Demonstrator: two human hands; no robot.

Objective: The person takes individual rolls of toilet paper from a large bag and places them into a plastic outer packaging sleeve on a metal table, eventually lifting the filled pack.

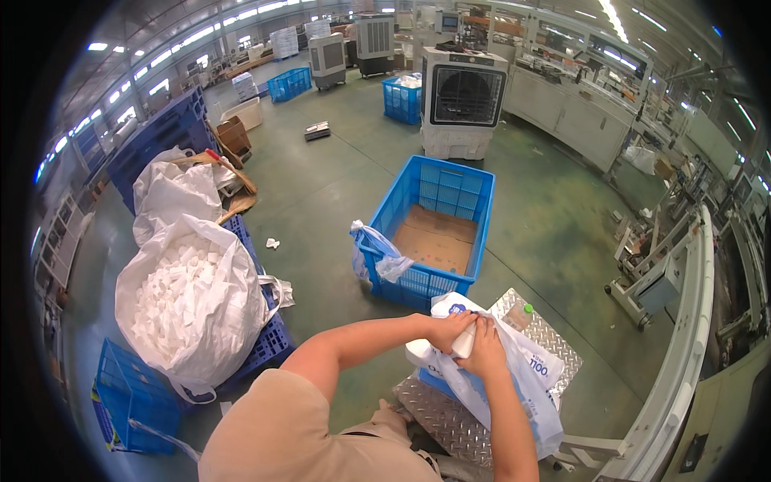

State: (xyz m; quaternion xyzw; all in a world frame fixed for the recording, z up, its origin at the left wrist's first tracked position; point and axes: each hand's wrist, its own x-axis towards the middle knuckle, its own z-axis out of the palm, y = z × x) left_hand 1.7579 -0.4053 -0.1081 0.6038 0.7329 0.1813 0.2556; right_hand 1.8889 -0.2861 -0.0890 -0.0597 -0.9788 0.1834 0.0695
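Over the metal platform (pixel 438 418) — both hands (pixel 485 351) hold a white item (pixel 463 345).

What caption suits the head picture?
Bare hands hold an elongated white object by a white plastic bag, near a blue rectangular plastic crate.

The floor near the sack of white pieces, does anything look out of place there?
Yes. A small white scrap lies loose on the floor, between the open sack and the blue crate lined with cardboard. It looks stray, since the white pieces are mostly in the sack.
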